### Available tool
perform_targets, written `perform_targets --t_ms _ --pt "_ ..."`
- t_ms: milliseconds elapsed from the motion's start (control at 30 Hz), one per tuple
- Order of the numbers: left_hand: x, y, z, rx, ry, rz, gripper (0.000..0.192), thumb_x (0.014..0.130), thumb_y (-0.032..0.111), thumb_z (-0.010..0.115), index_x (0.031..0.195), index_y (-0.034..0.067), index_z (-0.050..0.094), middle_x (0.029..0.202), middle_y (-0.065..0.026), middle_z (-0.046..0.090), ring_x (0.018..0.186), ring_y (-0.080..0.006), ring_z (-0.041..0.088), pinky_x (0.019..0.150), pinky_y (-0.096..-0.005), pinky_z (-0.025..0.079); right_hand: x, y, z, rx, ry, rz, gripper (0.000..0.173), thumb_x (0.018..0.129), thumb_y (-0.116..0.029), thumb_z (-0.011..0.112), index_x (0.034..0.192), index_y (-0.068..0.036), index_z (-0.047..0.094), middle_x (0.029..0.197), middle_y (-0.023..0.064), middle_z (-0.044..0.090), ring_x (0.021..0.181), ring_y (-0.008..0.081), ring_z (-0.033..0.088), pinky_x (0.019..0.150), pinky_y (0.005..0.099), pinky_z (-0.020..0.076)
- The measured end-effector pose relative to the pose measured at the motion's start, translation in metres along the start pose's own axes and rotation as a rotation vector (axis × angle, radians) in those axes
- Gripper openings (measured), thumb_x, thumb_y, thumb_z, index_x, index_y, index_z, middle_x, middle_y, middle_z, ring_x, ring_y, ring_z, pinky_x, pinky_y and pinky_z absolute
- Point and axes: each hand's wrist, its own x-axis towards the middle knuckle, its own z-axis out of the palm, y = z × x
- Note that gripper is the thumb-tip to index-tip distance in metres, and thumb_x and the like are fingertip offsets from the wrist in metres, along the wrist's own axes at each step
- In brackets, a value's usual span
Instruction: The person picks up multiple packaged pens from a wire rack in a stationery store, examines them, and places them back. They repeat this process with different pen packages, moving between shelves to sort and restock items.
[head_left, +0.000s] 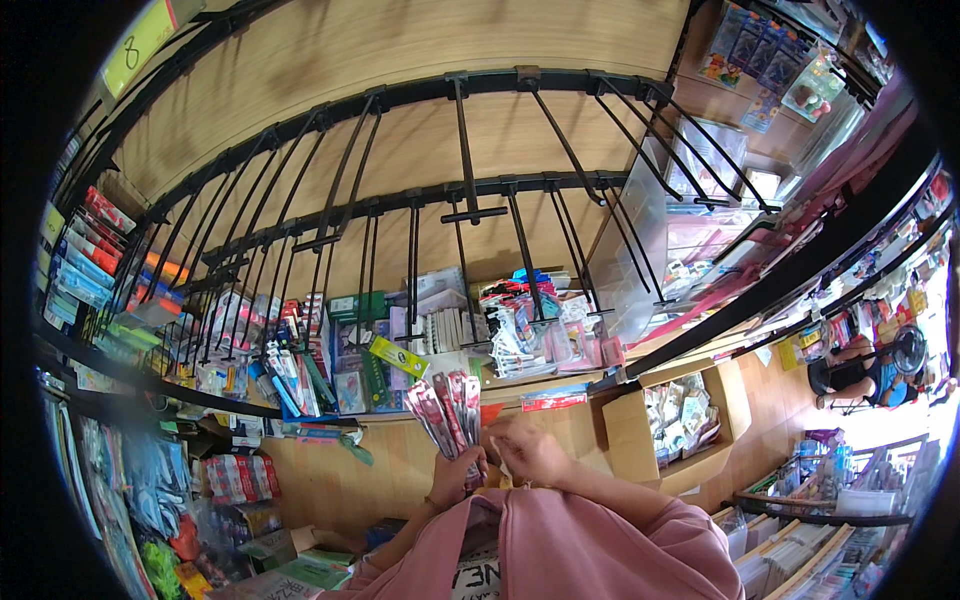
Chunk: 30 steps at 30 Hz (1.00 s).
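My left hand (454, 475) grips a bundle of slim clear packets with red and white tops (447, 411), fanned out at the upper end. What the packets contain is too small to tell. Just to their right is my right hand (531, 450), blurred, with its fingers curled. Something pale shows under its fingertips, but I cannot tell whether it is held. Beyond both hands, black metal display hooks (466, 150) stick out from a wood-grain back panel. The hooks over the middle of the shelf carry no goods.
Packed stationery (525, 322) fills the shelf below the hooks. An open cardboard box (630, 435) of small packets stands on the floor at right. Bagged goods (150, 465) hang at left. Far right, a person (862, 375) sits near a fan (909, 349).
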Motion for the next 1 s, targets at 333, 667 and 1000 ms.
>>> perform_targets --t_ms 333,667,1000 --pt "-0.015 -0.035 -0.026 0.272 -0.264 0.035 0.02 0.085 0.015 0.065 0.097 -0.001 0.062 0.082 -0.0073 0.066 0.07 -0.0143 0.063 0.061 -0.0266 0.052 0.01 0.038 -0.017 0.222 0.179 0.336 0.018 0.085 0.002 0.056 0.102 -0.002 0.06 0.099 0.0101 0.061 0.08 0.0177 0.064 0.068 0.0283 0.0541" --pt "-0.041 0.055 0.024 0.05 -0.261 0.221 0.02 0.089 0.011 0.056 0.104 -0.002 0.057 0.087 -0.0079 0.064 0.072 -0.0156 0.062 0.066 -0.0293 0.052 0.023 0.012 -0.032 0.648 -0.031 0.468 0.017 0.091 -0.008 0.056 0.103 0.003 0.06 0.094 0.007 0.065 0.081 0.0116 0.063 0.07 0.0253 0.0534" --pt "-0.037 0.081 0.057 -0.192 -0.311 0.289 0.03 0.088 0.011 0.057 0.116 -0.002 0.051 0.096 -0.0126 0.063 0.077 -0.0244 0.066 0.068 -0.0341 0.055 0.039 -0.042 -0.051 0.811 0.04 0.26 0.01 0.086 -0.001 0.062 0.095 0.003 0.062 0.082 0.0056 0.064 0.073 0.0092 0.061 0.064 0.0229 0.0514"
